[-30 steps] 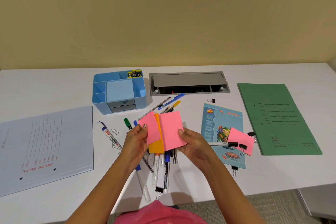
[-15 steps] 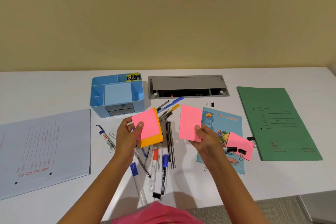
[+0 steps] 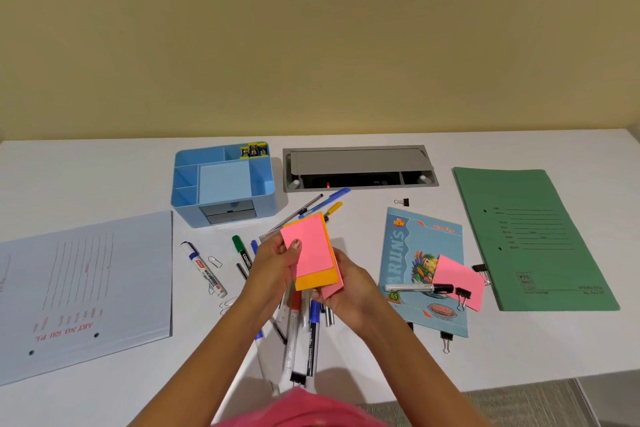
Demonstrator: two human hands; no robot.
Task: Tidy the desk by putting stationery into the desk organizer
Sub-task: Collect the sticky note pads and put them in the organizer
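Observation:
Both hands hold one stack of sticky notes (image 3: 311,248), pink on top, orange beneath, another pink pad at the bottom, above the middle of the desk. My left hand (image 3: 273,263) grips its left side, thumb on the top pink sheet. My right hand (image 3: 349,291) supports it from below right. The blue desk organizer (image 3: 263,184) stands behind and to the left, with yellow clips in its back compartment. Several pens and markers (image 3: 301,326) lie under my hands. Another pink note (image 3: 460,279) rests on a notebook to the right.
A whiteboard marker (image 3: 204,269) and paper clips (image 3: 214,262) lie left of my hands. A white file (image 3: 79,288) is at far left, a blue notebook (image 3: 420,253) and green folder (image 3: 530,236) at right. A grey cable tray (image 3: 356,163) sits behind. Binder clips (image 3: 462,296) are scattered.
My right hand has brought its separate pink pad back leftward under the pink and orange stack in my left hand; the pads are joined again.

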